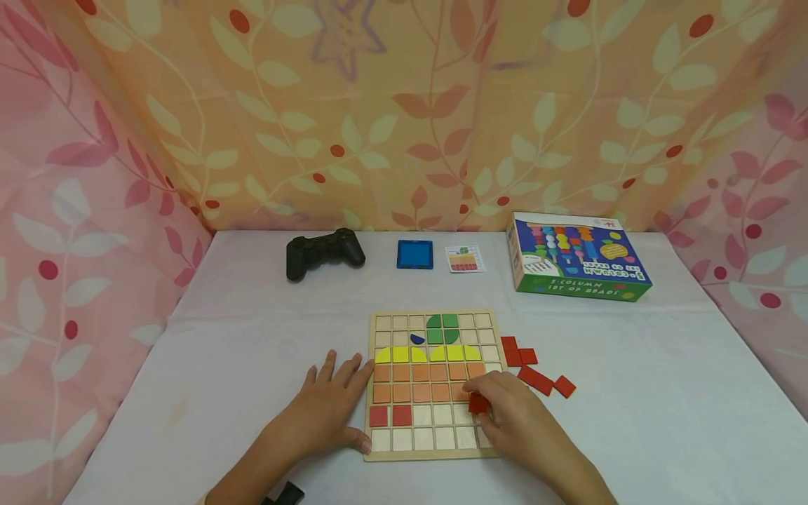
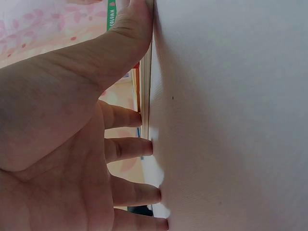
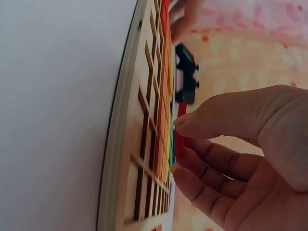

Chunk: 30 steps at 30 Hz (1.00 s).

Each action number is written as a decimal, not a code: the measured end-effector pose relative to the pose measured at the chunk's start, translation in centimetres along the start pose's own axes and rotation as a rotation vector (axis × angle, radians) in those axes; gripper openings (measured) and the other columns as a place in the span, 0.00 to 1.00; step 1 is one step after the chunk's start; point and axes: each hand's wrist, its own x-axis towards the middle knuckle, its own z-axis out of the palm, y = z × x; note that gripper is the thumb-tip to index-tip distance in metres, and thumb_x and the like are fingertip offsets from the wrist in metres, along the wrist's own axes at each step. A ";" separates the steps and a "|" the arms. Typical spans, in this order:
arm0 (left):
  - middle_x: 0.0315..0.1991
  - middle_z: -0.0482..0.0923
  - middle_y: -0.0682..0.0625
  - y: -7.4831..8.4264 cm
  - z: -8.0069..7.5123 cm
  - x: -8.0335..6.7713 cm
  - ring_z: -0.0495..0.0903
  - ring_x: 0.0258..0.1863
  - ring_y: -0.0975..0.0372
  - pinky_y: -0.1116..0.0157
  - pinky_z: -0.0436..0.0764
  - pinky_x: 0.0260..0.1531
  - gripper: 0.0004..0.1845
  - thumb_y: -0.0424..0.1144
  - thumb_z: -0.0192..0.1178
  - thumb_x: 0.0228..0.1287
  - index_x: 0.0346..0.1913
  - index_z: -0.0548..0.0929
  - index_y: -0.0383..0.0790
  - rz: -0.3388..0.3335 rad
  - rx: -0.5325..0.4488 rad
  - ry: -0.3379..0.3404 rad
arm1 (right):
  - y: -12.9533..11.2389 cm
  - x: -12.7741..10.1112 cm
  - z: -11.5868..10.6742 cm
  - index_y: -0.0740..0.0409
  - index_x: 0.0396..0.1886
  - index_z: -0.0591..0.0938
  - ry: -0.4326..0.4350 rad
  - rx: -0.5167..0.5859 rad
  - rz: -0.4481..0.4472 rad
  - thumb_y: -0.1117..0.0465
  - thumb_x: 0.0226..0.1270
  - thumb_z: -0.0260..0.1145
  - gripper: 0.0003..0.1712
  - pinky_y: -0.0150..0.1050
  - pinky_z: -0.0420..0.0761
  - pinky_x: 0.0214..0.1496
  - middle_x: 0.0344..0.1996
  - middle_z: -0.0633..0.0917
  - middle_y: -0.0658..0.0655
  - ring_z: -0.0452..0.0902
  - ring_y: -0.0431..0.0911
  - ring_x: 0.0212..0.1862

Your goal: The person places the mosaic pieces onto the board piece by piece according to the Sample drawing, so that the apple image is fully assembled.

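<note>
A wooden grid board (image 1: 423, 439) lies on the white table. It carries green pieces at the top, a small dark blue piece (image 1: 417, 339), a yellow row (image 1: 400, 354), two orange rows (image 1: 420, 382) and two red tiles (image 1: 401, 415) at lower left. My left hand (image 1: 325, 407) rests at the board's left side, fingers spread, thumb by the lower left corner; the left wrist view shows fingertips on the cloth beside the board's edge. My right hand (image 1: 514, 410) pinches a red square tile (image 1: 477, 402) over the right part of the board, between thumb and fingers.
Loose red tiles (image 1: 535, 380) lie right of the board. Behind stand a black game controller (image 1: 324, 252), a blue square tray (image 1: 414, 254), a pattern card (image 1: 463, 259) and a bead-set box (image 1: 577, 256). A patterned curtain (image 1: 404, 112) encloses the table. A black object (image 1: 290, 494) shows at the front edge.
</note>
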 end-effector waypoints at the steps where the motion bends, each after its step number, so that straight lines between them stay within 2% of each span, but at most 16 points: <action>1: 0.74 0.61 0.36 0.0 0.0 0.0 0.52 0.72 0.30 0.28 0.60 0.59 0.67 0.68 0.77 0.30 0.76 0.64 0.39 0.000 0.001 0.000 | -0.2 0.1 0.2 0.50 0.47 0.85 0.003 -0.007 -0.036 0.73 0.48 0.75 0.25 0.39 0.82 0.48 0.40 0.83 0.42 0.76 0.39 0.45; 13: 0.74 0.61 0.36 0.0 0.0 0.0 0.51 0.72 0.30 0.29 0.59 0.60 0.66 0.68 0.77 0.31 0.76 0.63 0.39 -0.009 -0.005 -0.012 | -3.0 2.5 2.5 0.53 0.36 0.87 -0.014 0.022 -0.347 0.73 0.53 0.74 0.13 0.32 0.78 0.42 0.33 0.80 0.43 0.73 0.40 0.38; 18: 0.74 0.60 0.36 0.0 0.0 0.1 0.51 0.72 0.31 0.29 0.59 0.60 0.66 0.69 0.76 0.33 0.77 0.63 0.40 -0.005 -0.013 -0.024 | -3.9 3.4 3.5 0.52 0.31 0.88 -0.072 -0.012 -0.360 0.71 0.55 0.75 0.09 0.29 0.77 0.42 0.32 0.80 0.43 0.73 0.40 0.38; 26: 0.74 0.60 0.36 0.1 0.0 0.2 0.51 0.72 0.31 0.29 0.59 0.60 0.65 0.68 0.76 0.34 0.77 0.63 0.40 -0.005 0.001 -0.019 | -3.6 2.9 3.9 0.52 0.27 0.88 -0.018 -0.011 -0.362 0.71 0.53 0.76 0.09 0.29 0.78 0.39 0.28 0.80 0.43 0.74 0.38 0.35; 30: 0.74 0.60 0.36 0.1 0.0 0.1 0.51 0.72 0.30 0.29 0.59 0.60 0.65 0.68 0.77 0.33 0.76 0.63 0.40 -0.007 -0.003 -0.023 | -3.2 2.2 3.7 0.52 0.29 0.89 -0.029 -0.014 -0.368 0.69 0.55 0.76 0.07 0.30 0.78 0.41 0.31 0.82 0.42 0.75 0.39 0.37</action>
